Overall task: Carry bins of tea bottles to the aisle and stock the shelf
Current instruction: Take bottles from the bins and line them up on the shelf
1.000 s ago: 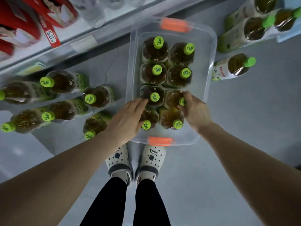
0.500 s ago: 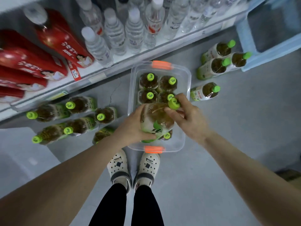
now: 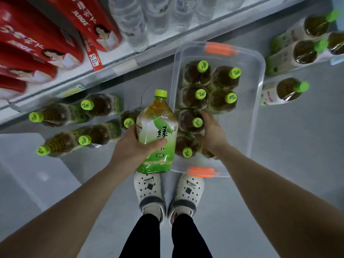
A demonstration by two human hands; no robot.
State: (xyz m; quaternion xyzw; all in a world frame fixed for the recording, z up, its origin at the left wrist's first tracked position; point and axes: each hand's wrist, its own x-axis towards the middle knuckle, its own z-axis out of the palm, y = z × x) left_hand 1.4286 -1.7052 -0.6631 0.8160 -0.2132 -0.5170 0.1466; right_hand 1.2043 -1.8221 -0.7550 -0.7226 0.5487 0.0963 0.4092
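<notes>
Tea bottle [image 3: 157, 135] now lifted clear of bin [image 3: 247, 127], gripped by left hand [image 3: 134, 146] alone. Right hand [image 3: 211, 133] off cap, curling round next bottle [image 3: 189, 120] near bin's near-left corner. Unloading continues.

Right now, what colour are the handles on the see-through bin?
The handles are orange, best seen in the head view.
</notes>
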